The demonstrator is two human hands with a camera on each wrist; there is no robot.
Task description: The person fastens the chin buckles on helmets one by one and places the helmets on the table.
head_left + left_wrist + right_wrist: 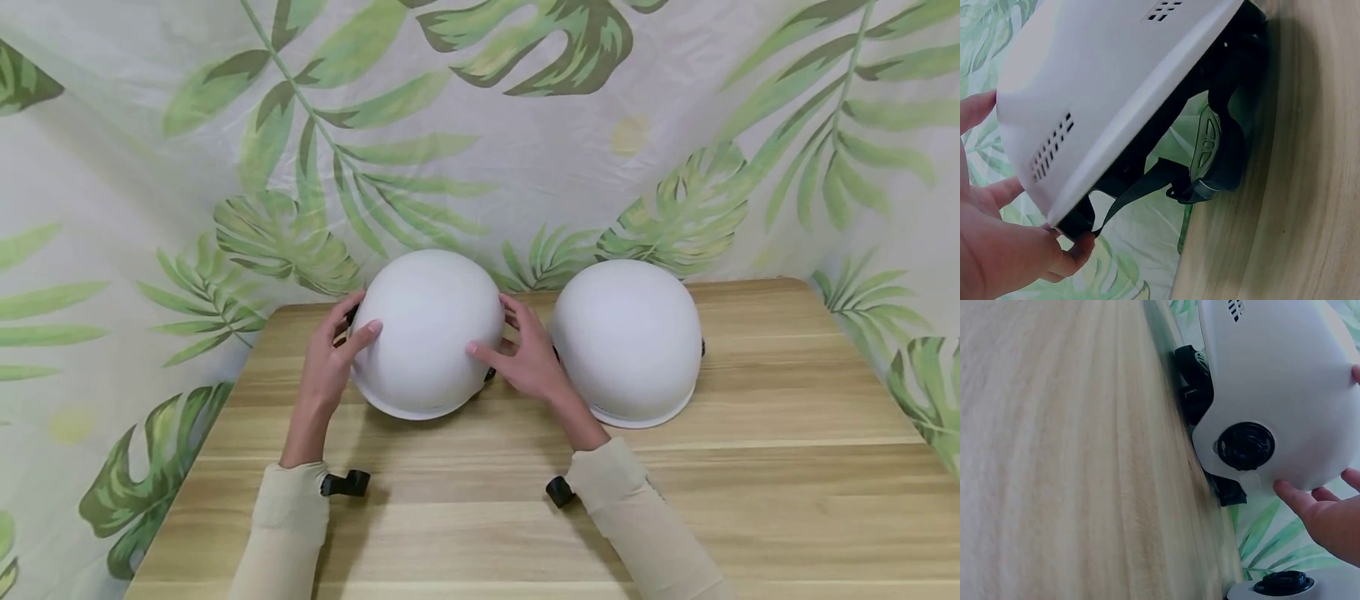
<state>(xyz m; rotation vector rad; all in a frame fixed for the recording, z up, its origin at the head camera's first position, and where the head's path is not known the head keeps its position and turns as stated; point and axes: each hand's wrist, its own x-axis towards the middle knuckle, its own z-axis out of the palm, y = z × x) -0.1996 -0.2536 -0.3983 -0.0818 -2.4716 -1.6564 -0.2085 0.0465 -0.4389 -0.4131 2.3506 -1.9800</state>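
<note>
A white helmet [431, 333] is held between both hands near the back of the wooden table. The left hand [327, 362] grips its left side, thumb on the shell and fingers at the rim by a black strap [1135, 190]. On the opposite side, the right hand [531, 354] holds the shell between thumb and fingers. In the left wrist view, the rim slants above the tabletop, with the chin strap and inner padding showing underneath. A round black knob [1245, 445] on the shell shows in the right wrist view, close to the right fingertips.
A second white helmet [628, 337] sits dome up on the table [450, 533], just right of the right hand. Behind the table hangs a leaf-patterned cloth [525, 167]. Each sleeve cuff carries a small black mount [347, 483].
</note>
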